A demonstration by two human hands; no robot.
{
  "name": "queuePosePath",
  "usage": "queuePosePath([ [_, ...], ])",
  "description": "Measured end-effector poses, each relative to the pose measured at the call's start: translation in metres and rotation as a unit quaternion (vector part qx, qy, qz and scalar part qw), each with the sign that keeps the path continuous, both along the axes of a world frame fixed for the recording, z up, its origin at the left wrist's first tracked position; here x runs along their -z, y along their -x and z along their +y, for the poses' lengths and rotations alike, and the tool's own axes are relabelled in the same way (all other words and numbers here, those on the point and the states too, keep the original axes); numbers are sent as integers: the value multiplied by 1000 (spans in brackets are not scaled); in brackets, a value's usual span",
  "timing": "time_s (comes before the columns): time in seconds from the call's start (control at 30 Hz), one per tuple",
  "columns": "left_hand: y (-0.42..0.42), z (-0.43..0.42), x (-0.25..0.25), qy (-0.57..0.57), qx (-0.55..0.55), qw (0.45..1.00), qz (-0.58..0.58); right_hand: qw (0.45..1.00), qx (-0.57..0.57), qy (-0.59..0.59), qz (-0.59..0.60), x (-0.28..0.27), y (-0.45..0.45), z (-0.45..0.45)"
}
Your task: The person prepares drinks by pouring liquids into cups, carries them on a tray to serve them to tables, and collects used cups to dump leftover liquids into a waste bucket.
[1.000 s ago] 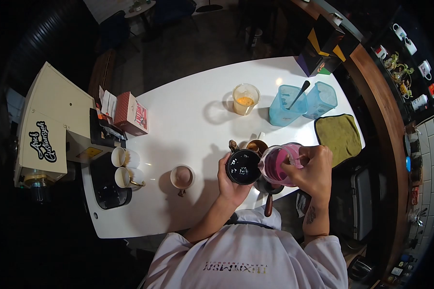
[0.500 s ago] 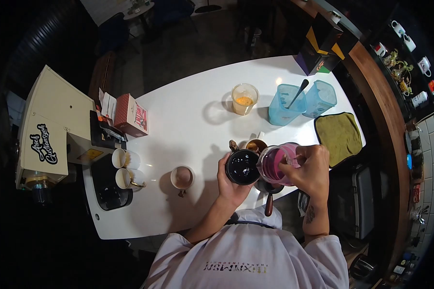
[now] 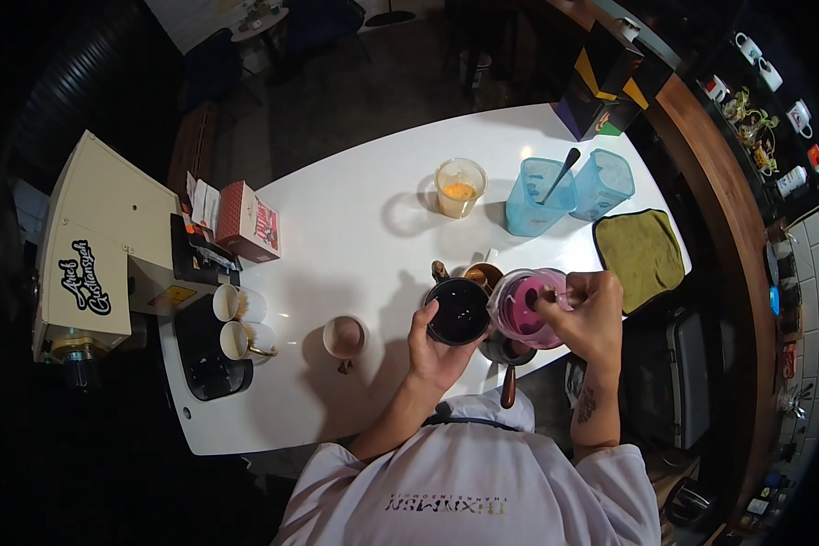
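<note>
My left hand (image 3: pixel 432 359) is wrapped around a black mug (image 3: pixel 458 314), whose shiny dark inside faces up. Just right of it, my right hand (image 3: pixel 593 314) grips a see-through jug (image 3: pixel 519 305) that looks pink inside. The jug's lip is close against the mug's right rim; no stream shows between them. Partly hidden behind these two stands a cup with brown contents (image 3: pixel 484 276). Below the jug, a portafilter's brown handle (image 3: pixel 509 388) sticks out past the table edge.
On the white table (image 3: pixel 355 218) stand a cup with orange contents (image 3: pixel 461 188), blue containers (image 3: pixel 541 196), one holding a spoon, and a pale mug (image 3: pixel 346 338). A green cloth (image 3: pixel 640 259) lies right. Two white mugs (image 3: pixel 238 318) sit by a beige machine (image 3: pixel 100 237).
The jug in my right hand has turned more upright, so more of its pink inside shows. My left hand and the black mug have shifted only slightly.
</note>
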State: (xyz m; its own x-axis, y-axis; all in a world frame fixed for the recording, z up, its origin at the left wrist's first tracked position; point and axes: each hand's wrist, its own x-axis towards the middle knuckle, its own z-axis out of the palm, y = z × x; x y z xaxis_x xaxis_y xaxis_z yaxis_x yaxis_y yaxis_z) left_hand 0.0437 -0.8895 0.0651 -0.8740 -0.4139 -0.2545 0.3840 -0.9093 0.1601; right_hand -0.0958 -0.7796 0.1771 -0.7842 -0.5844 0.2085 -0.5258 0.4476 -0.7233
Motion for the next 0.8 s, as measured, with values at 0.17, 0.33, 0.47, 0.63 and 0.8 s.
queuePosePath([
  [0.17, -2, -7, -4, 14, 6, 999, 43, 994, 11, 52, -97, 21, 15, 10],
  [0.33, -6, -15, 5, 87, -20, 995, -49, 978, 56, 150, -137, 34, 23, 18],
  [0.47, -10, -29, 13, 160, -78, 972, -154, 967, 96, 195, -134, 50, 32, 34],
  [0.63, -14, -54, 25, 254, -126, 936, -210, 959, 124, 217, -137, 62, 42, 53],
  [0.8, -13, -70, 50, 306, -128, 917, -222, 941, 170, 263, -132, 93, 55, 72],
])
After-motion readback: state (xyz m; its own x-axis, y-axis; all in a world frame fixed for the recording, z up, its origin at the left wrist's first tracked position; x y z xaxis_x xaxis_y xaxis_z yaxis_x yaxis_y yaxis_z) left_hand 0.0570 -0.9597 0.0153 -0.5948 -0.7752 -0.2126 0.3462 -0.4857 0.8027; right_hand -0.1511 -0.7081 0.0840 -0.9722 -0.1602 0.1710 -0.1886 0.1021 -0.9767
